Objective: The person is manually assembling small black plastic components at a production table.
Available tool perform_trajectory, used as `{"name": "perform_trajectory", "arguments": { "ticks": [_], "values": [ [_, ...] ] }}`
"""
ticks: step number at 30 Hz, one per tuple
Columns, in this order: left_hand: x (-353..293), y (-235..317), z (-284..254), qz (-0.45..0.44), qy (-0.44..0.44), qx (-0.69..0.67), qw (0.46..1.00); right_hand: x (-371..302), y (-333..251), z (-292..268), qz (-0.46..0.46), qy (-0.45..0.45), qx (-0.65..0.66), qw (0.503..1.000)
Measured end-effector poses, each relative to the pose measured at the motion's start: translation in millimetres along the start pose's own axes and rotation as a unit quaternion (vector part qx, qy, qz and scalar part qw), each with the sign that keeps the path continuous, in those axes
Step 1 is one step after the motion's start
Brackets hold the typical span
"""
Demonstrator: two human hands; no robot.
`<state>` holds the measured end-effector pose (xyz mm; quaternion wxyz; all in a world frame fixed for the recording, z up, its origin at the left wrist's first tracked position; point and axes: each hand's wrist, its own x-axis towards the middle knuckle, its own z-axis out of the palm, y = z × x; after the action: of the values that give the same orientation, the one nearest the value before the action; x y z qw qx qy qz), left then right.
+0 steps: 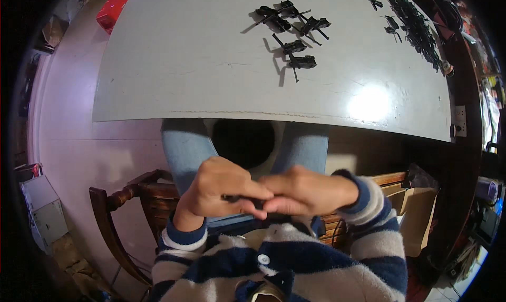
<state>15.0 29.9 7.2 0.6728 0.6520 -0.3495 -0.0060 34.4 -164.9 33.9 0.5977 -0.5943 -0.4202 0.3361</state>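
My left hand (219, 188) and my right hand (308, 190) meet over my lap, in front of the table's near edge. Both are closed, thumbs and fingers pinching a small black part (230, 198) between them. Only a dark end of it shows under the left fingers, so its full shape is hidden. Farther off, on the table, lies a loose group of small black plastic pieces (302, 62) with thin rods sticking out.
The white table (184, 80) spans the view ahead. A long heap of black parts (416, 30) lies along its right side, with a few loose ones beside it. A red box (112, 12) sits at the far left. A wooden chair (121, 199) and a cardboard bag (416, 217) flank me.
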Motion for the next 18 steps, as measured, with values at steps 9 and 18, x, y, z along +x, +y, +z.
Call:
{"name": "perform_trajectory", "arguments": {
  "ticks": [9, 18],
  "values": [
    [-6.7, -8.9, -2.0, -0.184, 0.167, -0.169, 0.954, 54.6, 47.4, -109.8, 0.100, 0.368, -0.731, 0.566],
    [14.8, -16.7, 6.1, -0.208, 0.337, -0.134, 0.908, 33.9, 22.4, -61.3, -0.051, 0.371, -0.204, 0.904]
  ]
}}
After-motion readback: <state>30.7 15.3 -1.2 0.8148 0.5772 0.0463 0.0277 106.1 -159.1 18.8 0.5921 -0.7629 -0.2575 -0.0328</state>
